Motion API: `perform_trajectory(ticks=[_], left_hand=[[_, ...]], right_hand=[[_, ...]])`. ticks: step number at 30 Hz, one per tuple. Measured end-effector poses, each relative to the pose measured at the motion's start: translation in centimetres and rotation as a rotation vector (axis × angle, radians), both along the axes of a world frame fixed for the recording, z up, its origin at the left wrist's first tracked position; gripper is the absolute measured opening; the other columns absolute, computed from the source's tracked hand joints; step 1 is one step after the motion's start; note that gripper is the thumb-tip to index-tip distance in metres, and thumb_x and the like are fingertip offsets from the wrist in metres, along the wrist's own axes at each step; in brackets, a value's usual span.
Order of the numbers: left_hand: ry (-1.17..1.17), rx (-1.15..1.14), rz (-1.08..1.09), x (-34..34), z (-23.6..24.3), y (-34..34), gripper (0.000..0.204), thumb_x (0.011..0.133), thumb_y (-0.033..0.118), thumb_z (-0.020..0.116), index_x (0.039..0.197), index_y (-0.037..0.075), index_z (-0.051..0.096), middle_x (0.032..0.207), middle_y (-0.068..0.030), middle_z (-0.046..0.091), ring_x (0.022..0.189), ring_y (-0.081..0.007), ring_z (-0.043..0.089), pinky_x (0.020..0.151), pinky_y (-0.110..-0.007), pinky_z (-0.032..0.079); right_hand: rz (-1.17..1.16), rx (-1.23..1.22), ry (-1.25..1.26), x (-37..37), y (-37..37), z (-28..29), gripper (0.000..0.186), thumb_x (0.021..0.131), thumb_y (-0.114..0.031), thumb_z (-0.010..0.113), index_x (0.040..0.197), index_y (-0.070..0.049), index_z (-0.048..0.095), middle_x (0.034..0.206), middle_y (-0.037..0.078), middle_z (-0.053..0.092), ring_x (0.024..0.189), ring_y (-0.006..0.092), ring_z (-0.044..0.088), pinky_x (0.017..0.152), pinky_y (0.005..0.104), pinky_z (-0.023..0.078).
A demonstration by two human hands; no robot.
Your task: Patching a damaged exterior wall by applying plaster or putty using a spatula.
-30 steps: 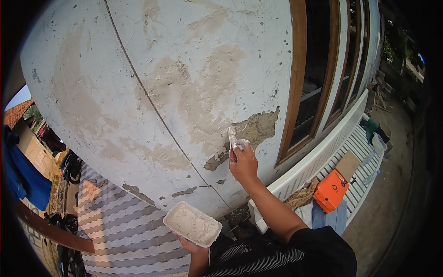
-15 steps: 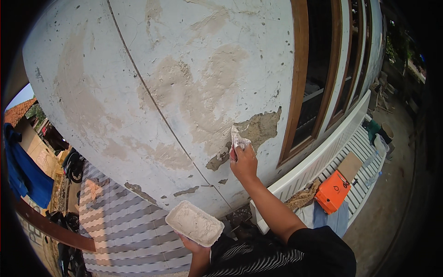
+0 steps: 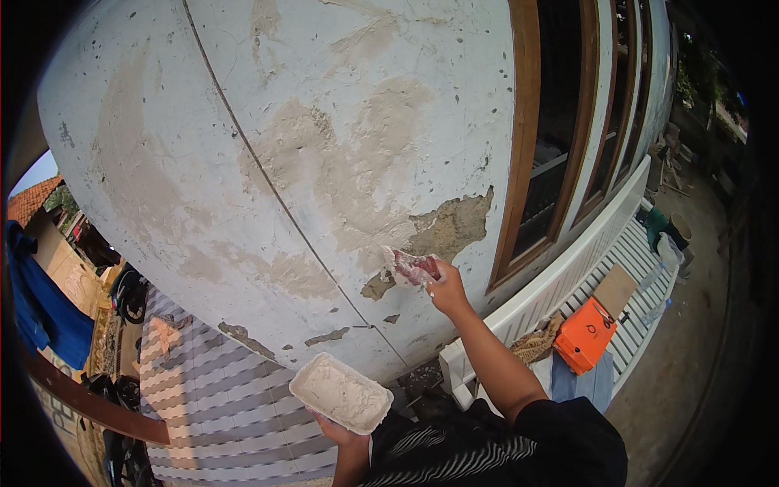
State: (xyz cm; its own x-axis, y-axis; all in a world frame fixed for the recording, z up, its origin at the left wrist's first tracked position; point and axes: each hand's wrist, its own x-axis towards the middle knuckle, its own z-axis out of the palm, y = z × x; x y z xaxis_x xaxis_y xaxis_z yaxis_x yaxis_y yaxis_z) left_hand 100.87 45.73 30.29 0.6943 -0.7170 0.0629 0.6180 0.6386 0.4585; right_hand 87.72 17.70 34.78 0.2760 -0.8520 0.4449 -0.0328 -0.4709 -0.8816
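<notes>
My right hand (image 3: 449, 292) grips a putty knife (image 3: 415, 268) with a reddish, putty-smeared body. Its blade edge is at the white wall (image 3: 466, 114), by the left end of a rough bare patch (image 3: 454, 227) where the paint has come off. Whether the blade touches the wall is hard to tell. Low in front of me, my left hand (image 3: 341, 433) holds a white plastic tub (image 3: 297, 391) from below. Pale beige putty (image 3: 345, 393) fills much of the tub. Smeared beige putty patches (image 3: 357, 187) spread over the wall above and left of the knife.
Along the wall at right stands a white slatted bench (image 3: 617, 325) bearing an orange box (image 3: 584, 337), a brown board (image 3: 615, 290) and cloths. A brown-framed window (image 3: 527, 146) is above it. Striped tiles (image 3: 235, 406) cover the floor at left. Blue cloth (image 3: 49, 292) hangs far left.
My right hand has moved slightly down and right. The putty knife has turned from nearly upright to pointing left, showing its reddish side. The left hand and tub have hardly moved.
</notes>
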Motion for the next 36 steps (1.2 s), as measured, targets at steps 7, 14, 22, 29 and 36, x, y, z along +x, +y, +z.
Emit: perform_trajectory(ticks=[7,14,22,29,36], left_hand=[[0.071,-0.021,-0.020,0.2,0.0,0.2,0.058,0.098,0.052,0.031,0.143,0.015,0.037,0.141,-0.0073,0.046,0.124,-0.0334,0.050,0.102,-0.053,0.041],[0.069,-0.010,0.009,0.4,-0.4,0.5,0.058,0.098,0.052,0.031,0.143,0.016,0.036,0.142,-0.0076,0.046,0.124,-0.0341,0.049,0.102,-0.055,0.041],[0.054,-0.009,-0.032,0.2,0.2,0.0,0.059,0.098,0.052,0.032,0.143,0.016,0.036,0.140,-0.0076,0.047,0.124,-0.0343,0.050,0.101,-0.055,0.042],[-0.007,0.010,0.012,1.1,-0.6,0.9,0.060,0.097,0.054,0.033,0.143,0.016,0.036,0.141,-0.0066,0.046,0.124,-0.0336,0.049,0.101,-0.054,0.041],[-0.016,0.019,-0.006,1.0,0.2,0.4,0.060,0.097,0.054,0.033,0.144,0.016,0.035,0.141,-0.0064,0.046,0.124,-0.0327,0.049,0.102,-0.053,0.042]], right_hand=[[-0.257,0.112,-0.009,0.5,-3.4,1.1,0.016,0.083,-0.006,0.064,0.098,0.001,0.068,0.079,0.003,0.067,0.071,0.0100,0.056,0.068,0.0272,0.046],[-0.054,0.285,-0.310,-2.3,-3.3,-1.8,0.018,0.085,-0.009,0.067,0.101,0.000,0.065,0.083,0.001,0.066,0.074,0.0085,0.056,0.067,0.0248,0.045],[-0.126,0.162,-0.217,0.5,-4.6,-1.1,0.015,0.088,-0.012,0.067,0.096,0.000,0.067,0.082,0.001,0.066,0.073,0.0074,0.056,0.067,0.0241,0.044],[-0.504,-0.043,-0.331,-3.2,-2.4,0.1,0.014,0.087,-0.006,0.062,0.096,0.004,0.065,0.088,0.011,0.062,0.076,0.0219,0.059,0.071,0.0317,0.046],[-0.573,-0.360,0.298,3.1,-0.2,0.2,0.028,0.073,-0.003,0.066,0.101,0.003,0.065,0.109,0.021,0.054,0.099,0.0386,0.055,0.083,0.0445,0.046]])
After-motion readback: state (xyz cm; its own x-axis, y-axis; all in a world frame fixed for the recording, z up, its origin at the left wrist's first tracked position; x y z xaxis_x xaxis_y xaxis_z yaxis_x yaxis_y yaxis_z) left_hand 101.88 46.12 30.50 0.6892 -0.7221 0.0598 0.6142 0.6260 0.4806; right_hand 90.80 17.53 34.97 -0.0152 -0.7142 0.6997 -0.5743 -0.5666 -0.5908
